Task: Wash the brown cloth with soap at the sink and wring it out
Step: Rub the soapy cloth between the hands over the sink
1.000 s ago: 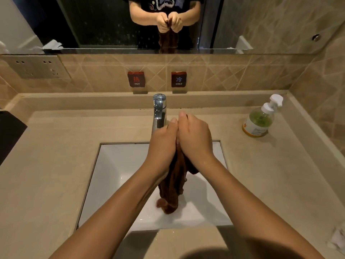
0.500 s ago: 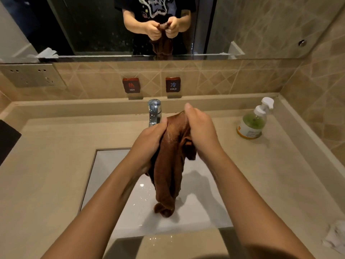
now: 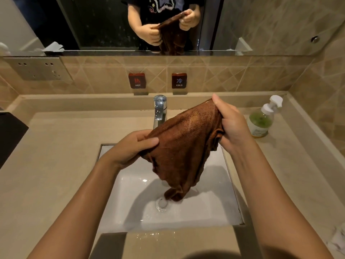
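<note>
Beige stone counter [image 3: 56, 165]; diagonal tan tile wall [image 3: 214, 79] behind. Mirror [image 3: 93, 21] above. Socket plate [image 3: 37, 69] left. HOT sign [image 3: 137, 80], COLD sign [image 3: 179, 80]. Dim warm light.

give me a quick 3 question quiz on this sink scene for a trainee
1. True or false: both hands grip the brown cloth.
2. Multiple choice: the soap bottle stands A) in the sink, B) on the counter on the person's right, C) beside the wall sockets.
3. Short answer: which hand holds the cloth higher?

Key
1. True: the left hand and right hand each pinch an edge, and the cloth hangs over the sink.
2. B.
3. The right hand, near the faucet top.
</note>
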{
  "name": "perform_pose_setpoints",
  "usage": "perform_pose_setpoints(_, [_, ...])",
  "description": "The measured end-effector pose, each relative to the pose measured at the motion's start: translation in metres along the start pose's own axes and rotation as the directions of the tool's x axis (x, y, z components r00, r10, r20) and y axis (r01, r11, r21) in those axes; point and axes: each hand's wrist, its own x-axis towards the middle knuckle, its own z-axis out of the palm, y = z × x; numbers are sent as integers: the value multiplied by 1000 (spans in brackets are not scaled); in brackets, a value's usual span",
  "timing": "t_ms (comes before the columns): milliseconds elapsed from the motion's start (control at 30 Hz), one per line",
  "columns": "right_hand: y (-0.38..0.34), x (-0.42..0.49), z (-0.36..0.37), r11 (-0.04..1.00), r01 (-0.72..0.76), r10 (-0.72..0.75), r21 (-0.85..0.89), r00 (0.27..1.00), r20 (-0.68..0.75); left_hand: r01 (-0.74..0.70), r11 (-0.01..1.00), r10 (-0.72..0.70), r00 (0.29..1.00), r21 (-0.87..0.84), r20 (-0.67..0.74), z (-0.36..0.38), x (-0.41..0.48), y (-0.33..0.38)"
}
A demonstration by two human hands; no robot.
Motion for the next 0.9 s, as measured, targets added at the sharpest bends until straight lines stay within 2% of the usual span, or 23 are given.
perform_pose_setpoints(100, [1,0,-3,991,33,-36,-131,999,-22,-72,960,46,994,-270,-102,16,-6,5])
perform_pose_setpoints(167, [4,-3,-3,947,52,-86,-318,992,-95,-90,893,11,984,-441,-179,31,-4,11])
perform_pose_setpoints(233, [10,-9,2,835,57,-157,-547,978,-138,-86,836,-79,959,-542,-274,46,3,15])
perform_pose_setpoints(300, [25,-22,19,722,151,-247,-675,968,-48,-82,780,-183,918,-620,-352,62,8,22])
perform_pose_setpoints(367, [47,-34,39,538,306,-358,-785,927,116,-93,805,-200,888,-586,-415,77,13,26])
perform_pose_setpoints(400, [56,-36,45,427,349,-426,-834,891,154,-98,835,-181,880,-542,-438,85,14,27])
perform_pose_setpoints(433, [61,-34,47,360,357,-499,-862,854,146,-107,856,-146,889,-506,-435,91,14,27])
perform_pose_setpoints(467, [62,-29,45,359,340,-548,-870,831,99,-100,867,-135,895,-487,-424,97,12,28])
perform_pose_setpoints(500, [59,-22,43,407,313,-555,-858,831,40,-95,879,-126,898,-466,-421,101,11,29])
perform_pose_setpoints(567, [53,-12,38,512,241,-478,-824,877,-41,-81,894,-131,893,-440,-430,102,9,28])
perform_pose_setpoints(600, [53,-13,38,515,239,-449,-823,893,-22,-78,895,-139,887,-440,-441,100,7,29])
perform_pose_setpoints(733, [65,-34,46,332,368,-485,-869,857,177,-103,862,-166,868,-496,-468,96,7,30])
perform_pose_setpoints(767, [64,-33,45,356,358,-473,-864,866,164,-95,856,-173,874,-508,-455,97,7,30])
perform_pose_setpoints(867, [51,-16,41,589,238,-389,-772,921,-13,-65,861,-172,896,-505,-410,99,8,31])
perform_pose_setpoints(900, [49,-13,39,634,215,-375,-743,926,-52,-63,867,-164,900,-494,-403,98,7,32])
